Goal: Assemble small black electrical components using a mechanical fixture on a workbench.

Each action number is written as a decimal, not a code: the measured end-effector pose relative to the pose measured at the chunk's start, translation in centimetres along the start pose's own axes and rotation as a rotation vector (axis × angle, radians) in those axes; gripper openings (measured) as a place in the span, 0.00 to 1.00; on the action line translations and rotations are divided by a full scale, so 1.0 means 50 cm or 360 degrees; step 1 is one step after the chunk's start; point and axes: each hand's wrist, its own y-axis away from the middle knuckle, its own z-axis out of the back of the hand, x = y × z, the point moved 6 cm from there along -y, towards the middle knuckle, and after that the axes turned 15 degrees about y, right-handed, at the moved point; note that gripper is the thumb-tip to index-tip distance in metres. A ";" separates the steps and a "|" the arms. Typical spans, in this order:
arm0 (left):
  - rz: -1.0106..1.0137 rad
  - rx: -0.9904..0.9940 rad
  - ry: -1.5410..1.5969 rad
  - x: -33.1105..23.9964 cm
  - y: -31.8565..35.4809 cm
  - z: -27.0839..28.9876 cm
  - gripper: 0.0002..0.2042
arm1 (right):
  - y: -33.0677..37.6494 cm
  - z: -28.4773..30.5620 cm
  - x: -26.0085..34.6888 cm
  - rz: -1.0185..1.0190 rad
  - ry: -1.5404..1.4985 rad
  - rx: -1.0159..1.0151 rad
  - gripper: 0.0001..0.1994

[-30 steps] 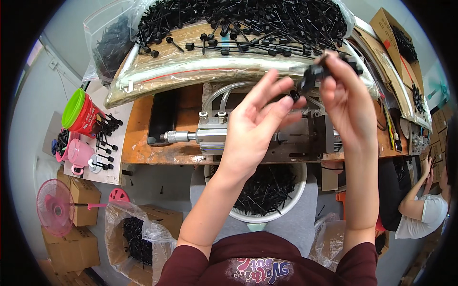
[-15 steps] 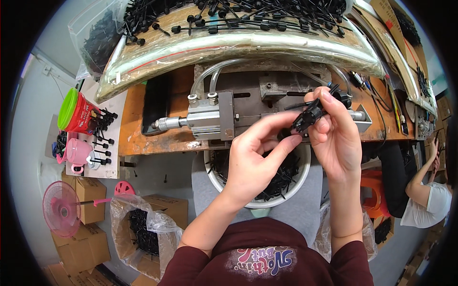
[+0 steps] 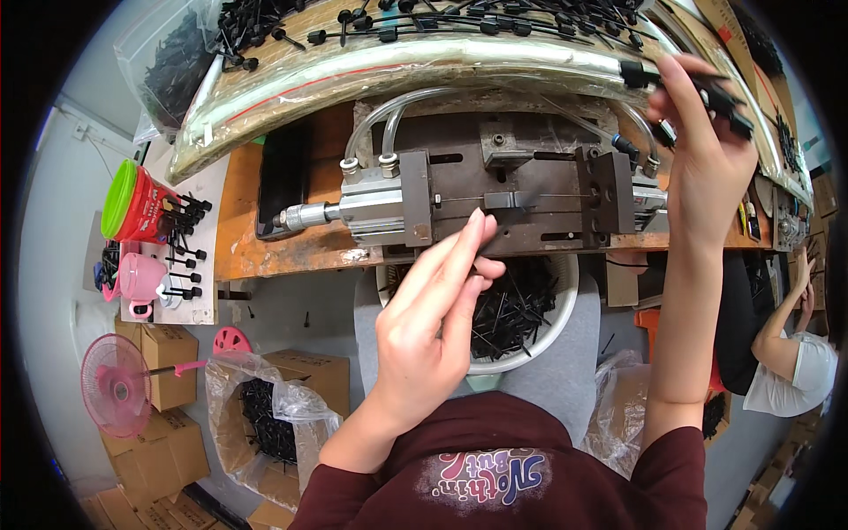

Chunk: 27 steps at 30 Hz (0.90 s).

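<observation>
- Over the grey metal pneumatic press [image 3: 495, 199] on the worn wooden desk [image 3: 265, 247], the left hand [image 3: 433, 327] hovers, fingers straight and together, holding nothing
- Up right, the right hand [image 3: 707, 150] is clamped on a black plastic part [image 3: 720, 93]
- Judging by the white bucket of black ties [image 3: 530, 309] below and the heap of black pieces [image 3: 397, 22] above, much remains
- Cardboard boxes [image 3: 168, 353] and a pink fan [image 3: 115, 384] crowd the floor
</observation>
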 end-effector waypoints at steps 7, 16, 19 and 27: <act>-0.0443 0.0218 -0.0533 0.007 0.000 -0.018 0.14 | -0.123 -0.119 -0.007 0.0651 0.1576 0.0429 0.09; -0.0185 0.0197 -0.0327 0.009 -0.013 -0.027 0.21 | -0.089 -0.125 -0.029 0.0698 0.1690 0.0743 0.14; -0.0109 0.0259 -0.0190 0.017 -0.004 -0.030 0.24 | -0.089 -0.098 -0.036 0.0661 0.1739 0.0784 0.16; -0.0269 0.0243 -0.0337 0.014 -0.004 -0.035 0.16 | -0.092 -0.030 -0.066 0.0990 0.1390 0.0731 0.15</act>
